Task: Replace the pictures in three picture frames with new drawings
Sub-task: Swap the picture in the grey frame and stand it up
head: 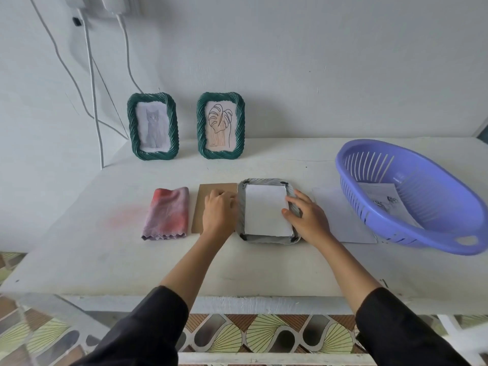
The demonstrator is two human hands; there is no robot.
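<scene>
A picture frame (pixel 268 182) lies face down mid-table, with a white sheet (pixel 266 210) resting in its open back. My right hand (pixel 306 215) rests on the frame's right edge, fingertips touching the sheet's right side. My left hand (pixel 219 211) lies on a brown cardboard backing (pixel 202 204) just left of the frame, fingers curled against the frame's left side. Two green twisted-rim frames stand against the wall: one with a grey cat picture (pixel 152 126), one with a leaf line drawing (pixel 220 125).
A folded pink-and-purple cloth (pixel 167 213) lies left of the cardboard. A white sheet (pixel 340 217) lies flat right of the frame. A purple slotted basket (pixel 412 196) at the right holds drawings (pixel 383 200). Cables hang down the wall at the back left.
</scene>
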